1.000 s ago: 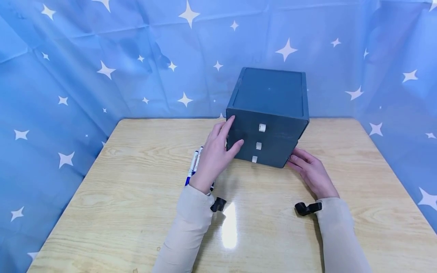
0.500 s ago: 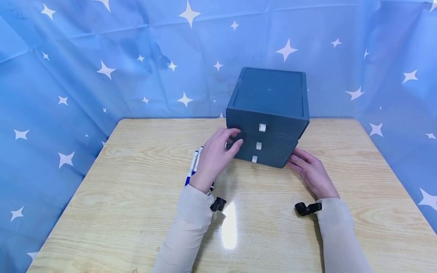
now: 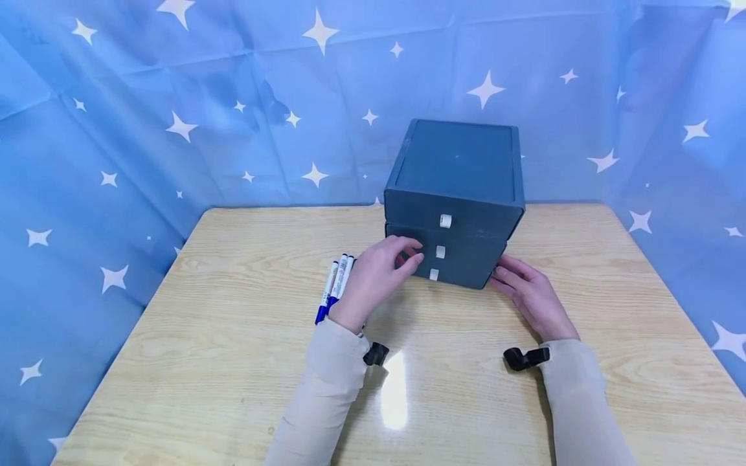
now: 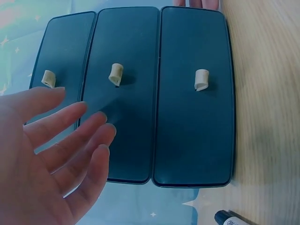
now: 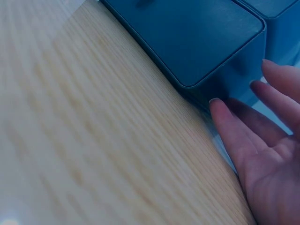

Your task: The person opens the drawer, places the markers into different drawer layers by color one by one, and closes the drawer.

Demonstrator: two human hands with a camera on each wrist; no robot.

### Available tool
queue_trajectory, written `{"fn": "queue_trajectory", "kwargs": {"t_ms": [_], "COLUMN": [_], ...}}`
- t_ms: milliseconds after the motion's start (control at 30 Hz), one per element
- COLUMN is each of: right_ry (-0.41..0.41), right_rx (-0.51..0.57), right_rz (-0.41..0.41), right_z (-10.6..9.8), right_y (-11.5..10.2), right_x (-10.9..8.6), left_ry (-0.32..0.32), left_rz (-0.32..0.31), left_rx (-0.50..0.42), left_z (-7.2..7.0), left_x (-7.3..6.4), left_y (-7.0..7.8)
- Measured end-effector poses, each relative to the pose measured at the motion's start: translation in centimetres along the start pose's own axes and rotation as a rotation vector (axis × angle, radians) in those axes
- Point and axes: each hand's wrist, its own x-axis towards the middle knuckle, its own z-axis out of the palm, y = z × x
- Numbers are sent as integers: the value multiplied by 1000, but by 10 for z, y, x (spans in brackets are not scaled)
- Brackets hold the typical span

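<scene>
A dark blue three-drawer unit (image 3: 460,162) stands toward the back of the table, each drawer front bearing a white pull tab (image 3: 440,252). My left hand (image 3: 379,275) is before the left part of the drawer fronts, fingers loosely bent and holding nothing. In the left wrist view its fingers (image 4: 96,124) overlap the top and middle drawers, short of the middle tab (image 4: 116,74). At the unit's lower right side is my right hand (image 3: 533,298), its relaxed fingertips right at the side wall (image 5: 234,77) near the bottom. All three drawers look pushed in.
Several white markers (image 3: 326,294) with blue caps lie on the wooden table (image 3: 233,310) left of my left hand, partly hidden by it. A blue curtain (image 3: 262,97) with white stars hangs behind the table and at both sides.
My left hand has come off the top drawer's left edge and moved down and right, its fingers bending, in front of the lower drawers. My right hand has stayed in place.
</scene>
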Motion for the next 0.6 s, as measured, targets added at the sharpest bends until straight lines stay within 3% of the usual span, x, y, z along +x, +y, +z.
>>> {"fn": "queue_trajectory", "kwargs": {"t_ms": [333,600], "right_ry": [-3,-2], "right_rx": [-14,-12], "right_rz": [-3,2], "right_z": [0,0], "right_y": [1,0], "right_x": [-1,0], "left_ry": [-91,-107], "left_rz": [-60,-58], "left_rx": [-9,19], "left_z": [13,23], "left_x": [-1,2], "left_y": [0,1]}}
